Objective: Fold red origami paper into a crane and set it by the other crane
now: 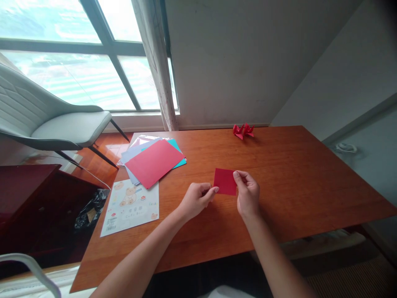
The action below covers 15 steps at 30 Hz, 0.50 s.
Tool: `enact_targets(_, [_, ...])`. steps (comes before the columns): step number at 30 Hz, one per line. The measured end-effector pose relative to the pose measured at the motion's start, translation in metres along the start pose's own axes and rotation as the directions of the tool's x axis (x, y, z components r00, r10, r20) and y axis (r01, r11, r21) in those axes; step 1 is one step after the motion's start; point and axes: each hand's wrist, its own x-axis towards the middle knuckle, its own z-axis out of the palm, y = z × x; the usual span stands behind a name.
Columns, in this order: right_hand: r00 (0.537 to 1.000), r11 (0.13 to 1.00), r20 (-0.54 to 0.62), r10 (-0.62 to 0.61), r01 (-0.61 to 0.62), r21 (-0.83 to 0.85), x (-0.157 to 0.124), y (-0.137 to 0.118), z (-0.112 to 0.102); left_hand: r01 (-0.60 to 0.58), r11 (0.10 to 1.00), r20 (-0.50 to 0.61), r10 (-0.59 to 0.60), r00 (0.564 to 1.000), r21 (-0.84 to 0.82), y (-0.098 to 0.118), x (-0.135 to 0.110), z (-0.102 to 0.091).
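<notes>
While both hands (248,192) pinch its opposite sides, the red paper square (224,181) sits between them

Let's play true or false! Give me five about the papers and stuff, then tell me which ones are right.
1. The left hand and right hand both touch the small red paper. True.
2. The red folded shapes are on the chair. False: the red folded shapes are on the table.
3. A big red sheet lies over other sheets. True.
4. The curtain is bright green. False: the curtain is pale.
5. The bear sheet is right of both hands. False: it's left.
</notes>
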Motion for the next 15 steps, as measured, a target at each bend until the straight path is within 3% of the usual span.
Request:
enact_targets(5, [0.995,0.994,-0.065,-0.071,0.065,-0.090,0.001,-0.001,-0.002,-0.005,0.994,-0.103,-0.007,0.995,-0.113,-0.006,0.001,0.000])
enact_targets(8, [0.985,0.973,-0.022,-0.171,0.165,-0.161,-0.004,-0.003,0.000,-0.031,0.985,-0.086,0.017,0.996,-0.171,-0.003,0.000,0.000])
enact_targets(11, [0.954,0.935,0.150,-0.259,0.287,-0.209,-0.013,-0.005,0.003,-0.040,0.972,-0.033,0.034,0.999,-0.233,-0.001,0.000,0.002])
enact_targets(15, [0.811,0.796,0.434,-0.392,0.536,-0.281,-0.022,-0.011,0.006,0.003,0.904,-0.048,-0.026,0.999,-0.427,-0.001,0.001,0.004])
